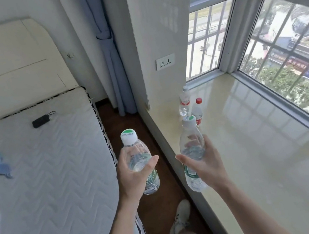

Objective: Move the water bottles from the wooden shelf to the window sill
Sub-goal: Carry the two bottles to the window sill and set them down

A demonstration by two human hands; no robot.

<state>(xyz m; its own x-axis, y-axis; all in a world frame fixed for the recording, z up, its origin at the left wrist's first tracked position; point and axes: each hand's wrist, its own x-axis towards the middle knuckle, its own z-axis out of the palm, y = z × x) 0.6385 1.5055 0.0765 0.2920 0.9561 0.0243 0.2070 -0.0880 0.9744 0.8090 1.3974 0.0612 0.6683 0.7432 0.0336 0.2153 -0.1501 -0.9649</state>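
Bright daylight is admitted through the window [271, 41] at the right. Strong glare and reflections of the frame are seen on the glossy sill [264, 140]. The bed [43, 175] is lit more softly. Straight lines are bent toward the edges, and slight softness is seen throughout.

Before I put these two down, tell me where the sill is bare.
The beige window sill is bare from the right hand across to the window frame. It is crowded only at the far left, around the two red-labelled bottles.
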